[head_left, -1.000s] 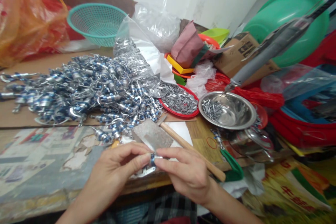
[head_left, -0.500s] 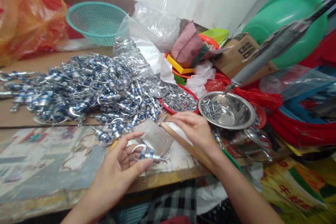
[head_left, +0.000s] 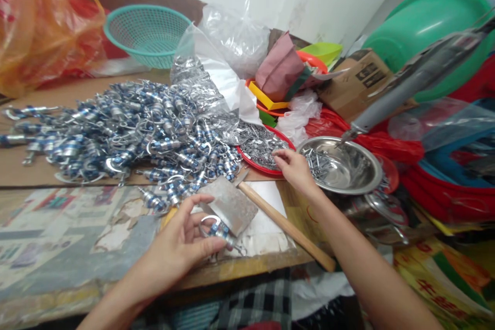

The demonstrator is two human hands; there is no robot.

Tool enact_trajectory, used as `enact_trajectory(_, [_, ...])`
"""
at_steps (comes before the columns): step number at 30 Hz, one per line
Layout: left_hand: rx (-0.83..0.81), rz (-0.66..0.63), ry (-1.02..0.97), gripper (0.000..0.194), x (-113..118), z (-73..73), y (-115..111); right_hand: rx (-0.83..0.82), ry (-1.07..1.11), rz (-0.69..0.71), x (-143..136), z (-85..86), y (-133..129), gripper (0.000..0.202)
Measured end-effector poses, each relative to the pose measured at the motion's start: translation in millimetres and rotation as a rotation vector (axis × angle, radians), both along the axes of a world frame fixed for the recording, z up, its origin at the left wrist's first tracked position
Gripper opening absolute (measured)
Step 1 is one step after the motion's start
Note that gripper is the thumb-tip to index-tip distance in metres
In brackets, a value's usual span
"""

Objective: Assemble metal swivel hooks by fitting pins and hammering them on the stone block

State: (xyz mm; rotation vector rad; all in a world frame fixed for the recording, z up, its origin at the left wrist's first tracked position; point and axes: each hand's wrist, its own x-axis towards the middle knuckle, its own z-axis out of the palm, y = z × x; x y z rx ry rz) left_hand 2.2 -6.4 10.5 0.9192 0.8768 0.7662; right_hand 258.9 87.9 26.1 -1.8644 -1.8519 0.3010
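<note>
My left hand (head_left: 185,234) is closed on a small blue-and-silver metal fitting (head_left: 221,231), with a curved silver arm on one side and a thin shank at its end. The fitting is beside the lower edge of a flat grey metal block (head_left: 228,203). My right hand (head_left: 297,172) reaches over the edge of a red tray (head_left: 253,165) of small silver metal pieces (head_left: 263,144). Its thumb and index fingertips are slightly apart, and nothing shows between them. A wooden-handled tool (head_left: 286,224) lies diagonally between my hands, its metal head by the block.
A large heap of similar fittings (head_left: 127,124) covers the left of the table. To the right are a steel bowl (head_left: 359,178) of metal pins and a grey hanging power tool (head_left: 410,87) above it. Behind stand a turquoise basket (head_left: 149,56) and plastic bags (head_left: 235,36).
My right hand has moved up and right, away from the wooden handle to the red tray. My left hand keeps its fitting, which is now tilted further down at the shank end.
</note>
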Motion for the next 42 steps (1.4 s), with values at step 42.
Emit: enact_trajectory(42, [-0.032,0.065,-0.019,0.052,4.6,3.0,3.1,0.333,-0.155,0.444,-46.3,1.1,-98.8,0.026])
